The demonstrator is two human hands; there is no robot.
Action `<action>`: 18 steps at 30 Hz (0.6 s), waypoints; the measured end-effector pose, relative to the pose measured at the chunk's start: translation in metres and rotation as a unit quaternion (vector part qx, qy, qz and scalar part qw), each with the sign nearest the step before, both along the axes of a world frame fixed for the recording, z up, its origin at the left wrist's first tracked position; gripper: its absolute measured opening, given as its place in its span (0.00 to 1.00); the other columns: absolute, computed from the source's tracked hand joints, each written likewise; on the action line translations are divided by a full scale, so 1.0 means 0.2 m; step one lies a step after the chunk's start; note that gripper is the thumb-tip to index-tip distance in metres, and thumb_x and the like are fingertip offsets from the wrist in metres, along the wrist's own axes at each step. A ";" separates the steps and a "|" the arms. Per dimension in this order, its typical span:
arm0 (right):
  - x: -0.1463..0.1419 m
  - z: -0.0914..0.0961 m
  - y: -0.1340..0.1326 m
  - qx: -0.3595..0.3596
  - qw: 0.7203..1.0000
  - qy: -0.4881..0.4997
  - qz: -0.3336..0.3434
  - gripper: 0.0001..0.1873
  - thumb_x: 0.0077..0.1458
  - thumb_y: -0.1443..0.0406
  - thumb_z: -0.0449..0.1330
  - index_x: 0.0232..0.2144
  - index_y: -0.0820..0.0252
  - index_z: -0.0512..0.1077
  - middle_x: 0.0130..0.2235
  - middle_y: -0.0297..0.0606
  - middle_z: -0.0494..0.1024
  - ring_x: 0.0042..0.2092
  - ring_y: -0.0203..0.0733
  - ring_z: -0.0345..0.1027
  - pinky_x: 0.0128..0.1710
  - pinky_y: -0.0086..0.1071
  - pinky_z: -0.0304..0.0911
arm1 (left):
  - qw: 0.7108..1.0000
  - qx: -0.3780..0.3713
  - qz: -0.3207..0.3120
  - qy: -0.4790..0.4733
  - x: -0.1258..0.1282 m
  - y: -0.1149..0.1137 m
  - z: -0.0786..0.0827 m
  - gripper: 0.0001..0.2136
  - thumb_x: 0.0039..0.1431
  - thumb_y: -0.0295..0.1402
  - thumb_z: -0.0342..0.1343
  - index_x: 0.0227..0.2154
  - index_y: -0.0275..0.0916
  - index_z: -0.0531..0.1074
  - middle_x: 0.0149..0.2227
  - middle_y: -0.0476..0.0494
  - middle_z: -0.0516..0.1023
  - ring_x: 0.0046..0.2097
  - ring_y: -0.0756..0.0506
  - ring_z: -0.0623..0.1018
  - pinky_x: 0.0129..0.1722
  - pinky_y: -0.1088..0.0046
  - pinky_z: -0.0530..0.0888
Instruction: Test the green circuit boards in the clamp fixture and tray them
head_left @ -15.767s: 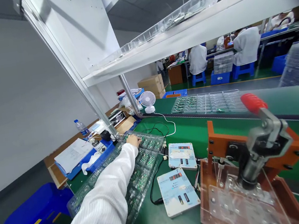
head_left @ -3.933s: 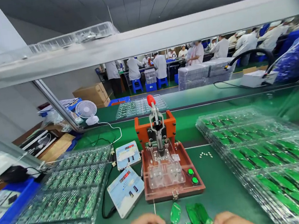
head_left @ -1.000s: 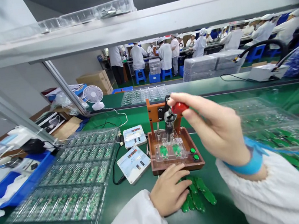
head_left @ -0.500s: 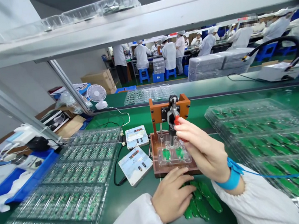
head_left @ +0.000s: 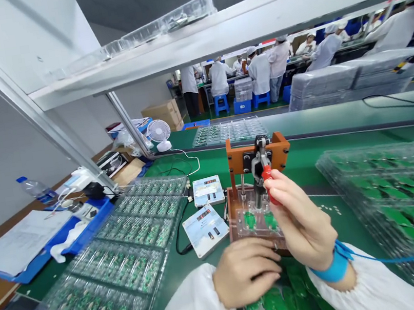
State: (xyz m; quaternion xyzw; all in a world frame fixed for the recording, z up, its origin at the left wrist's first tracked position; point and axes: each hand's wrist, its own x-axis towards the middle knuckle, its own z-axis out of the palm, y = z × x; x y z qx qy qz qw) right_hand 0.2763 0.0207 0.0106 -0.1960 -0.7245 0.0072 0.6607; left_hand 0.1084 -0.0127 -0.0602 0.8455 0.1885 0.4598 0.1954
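My right hand [head_left: 304,220] is closed around the red handle [head_left: 269,184] of a toggle clamp. The clamp is mounted on an orange-brown test fixture [head_left: 278,147]. Under its plunger, a clear plate [head_left: 261,223] shows two small green circuit boards [head_left: 250,219]. My left hand [head_left: 243,271] lies at the front edge of the fixture base, fingers stretched and slightly apart, holding nothing that I can see. Several loose green circuit boards [head_left: 287,301] lie beneath and beside my hands. A blue wrist strap [head_left: 332,263] with a cord circles my right wrist.
Two display boxes [head_left: 206,229] stand left of the fixture. Clear trays of boards flank it, one on the left [head_left: 117,246] and a stack on the right [head_left: 386,185]. A small fan [head_left: 159,131] stands behind; a shelf [head_left: 160,53] crosses above. Co-workers sit and stand beyond.
The view has turned left, so everything sits further right in the picture. My right hand stays on the red handle. My left hand remains by the fixture's front edge.
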 end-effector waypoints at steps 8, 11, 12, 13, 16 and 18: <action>0.00 0.03 -0.01 -0.015 1.000 0.009 0.015 0.36 0.60 0.84 0.56 0.65 0.53 0.67 0.63 0.35 0.73 0.66 0.50 0.64 0.67 0.47 0.65 | 0.889 -0.215 0.256 0.311 -0.45 0.47 0.21 0.25 0.52 0.37 0.70 0.54 0.40 0.76 0.64 0.35 0.71 0.67 0.31 0.67 0.67 0.49 0.64; 0.01 0.04 -0.01 -0.022 0.999 0.000 0.027 0.36 0.60 0.84 0.55 0.65 0.53 0.68 0.62 0.36 0.74 0.66 0.51 0.64 0.66 0.48 0.66 | 0.806 -0.261 0.233 0.477 -0.48 0.60 0.18 0.51 0.42 0.49 0.74 0.69 0.41 0.61 0.75 0.34 0.44 0.74 0.23 0.41 0.71 0.43 0.49; 0.02 0.05 -0.01 -0.023 0.999 -0.002 0.030 0.36 0.60 0.84 0.55 0.65 0.53 0.68 0.62 0.37 0.74 0.66 0.52 0.64 0.66 0.48 0.66 | 0.779 -0.265 0.227 0.522 -0.48 0.62 0.18 0.54 0.43 0.53 0.73 0.71 0.42 0.56 0.76 0.35 0.37 0.74 0.24 0.36 0.72 0.43 0.46; 0.02 0.05 -0.01 -0.022 0.999 -0.002 0.032 0.36 0.60 0.84 0.55 0.65 0.53 0.68 0.62 0.37 0.74 0.66 0.52 0.64 0.66 0.48 0.66 | 0.758 -0.263 0.221 0.555 -0.47 0.64 0.17 0.56 0.44 0.55 0.71 0.73 0.42 0.53 0.76 0.36 0.34 0.74 0.24 0.34 0.72 0.44 0.44; 0.02 0.05 -0.01 -0.021 0.999 0.001 0.038 0.36 0.61 0.84 0.55 0.65 0.53 0.68 0.61 0.37 0.74 0.66 0.52 0.64 0.66 0.48 0.66 | 0.738 -0.254 0.206 0.591 -0.46 0.66 0.17 0.57 0.44 0.60 0.68 0.73 0.43 0.50 0.76 0.37 0.32 0.74 0.24 0.33 0.72 0.44 0.43; 0.02 0.05 -0.01 -0.023 0.999 0.003 0.041 0.36 0.61 0.84 0.54 0.65 0.53 0.68 0.61 0.37 0.74 0.66 0.51 0.64 0.66 0.47 0.66 | 0.735 -0.249 0.199 0.599 -0.46 0.67 0.18 0.58 0.44 0.62 0.67 0.74 0.42 0.49 0.76 0.37 0.32 0.74 0.24 0.33 0.71 0.43 0.44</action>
